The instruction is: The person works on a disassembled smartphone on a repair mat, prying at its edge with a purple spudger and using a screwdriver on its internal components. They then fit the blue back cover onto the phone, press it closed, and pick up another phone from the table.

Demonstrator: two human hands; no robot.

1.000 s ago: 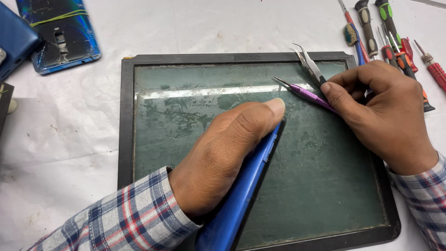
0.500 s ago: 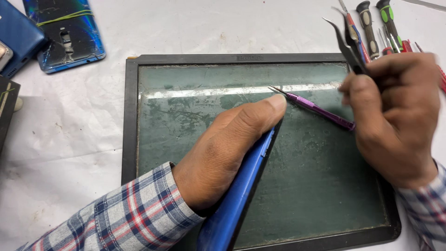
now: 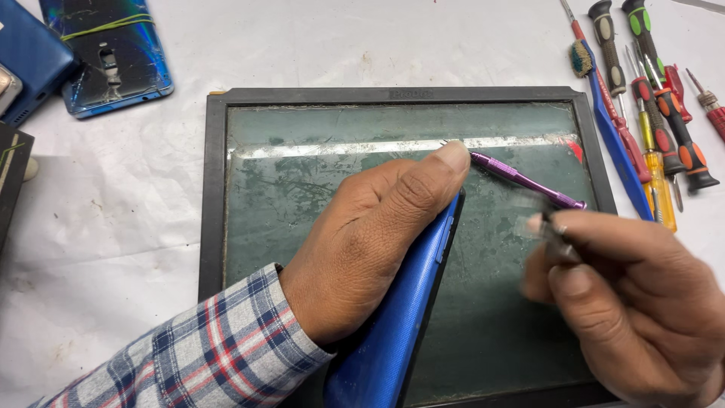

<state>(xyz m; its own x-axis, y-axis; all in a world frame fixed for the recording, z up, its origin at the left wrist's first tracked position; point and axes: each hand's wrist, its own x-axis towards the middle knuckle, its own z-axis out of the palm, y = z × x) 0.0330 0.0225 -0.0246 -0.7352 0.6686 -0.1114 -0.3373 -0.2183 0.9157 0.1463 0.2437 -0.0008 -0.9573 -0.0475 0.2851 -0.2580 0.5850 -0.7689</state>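
Though blurred—right hand [image 3: 634, 310] tool [image 3: 555, 234] unclear

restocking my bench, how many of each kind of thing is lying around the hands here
Phones: 3, the blue phone under the left hand, one with a cracked back, one at the left edge
Screwdrivers: about 6, packed close
Brush: 1
Purple tool: 1
Work mat: 1
Tweezers in the right hand: 1, blurred
Total: about 13

The right hand [image 3: 634, 302] is now in the lower right of the frame, lower than before, and blurred. The purple tool [image 3: 526, 180] lies free on the green mat [image 3: 302, 189]. The tweezers no longer stand up at the upper right.
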